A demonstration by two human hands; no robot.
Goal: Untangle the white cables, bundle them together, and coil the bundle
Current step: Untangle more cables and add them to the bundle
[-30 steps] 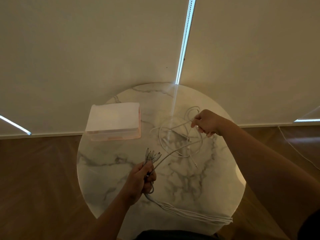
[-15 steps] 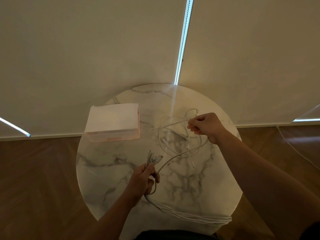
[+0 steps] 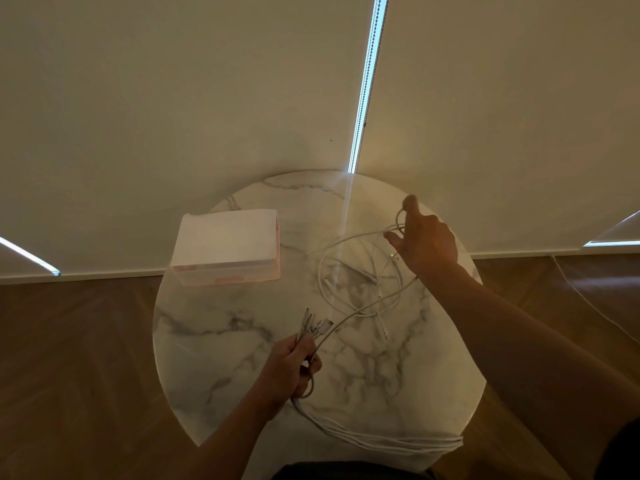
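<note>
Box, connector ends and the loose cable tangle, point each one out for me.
Box [image 3: 227, 233]: head view, middle of its white lid.
Connector ends [image 3: 317, 325]: head view, the plugs fanned above the left hand [image 3: 289, 368].
Cable tangle [image 3: 360, 278]: head view, loops lying on the table.

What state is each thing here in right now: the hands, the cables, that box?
Left hand: closed around a bunch of cable ends.
Right hand: fingers spread, a cable loop hooked on them, raised over the table.
Gathered cables: bundled, trailing off the near edge of the marble table.
Loose cables: tangled loops lying on the table.
Lidded box: closed, untouched.
</note>
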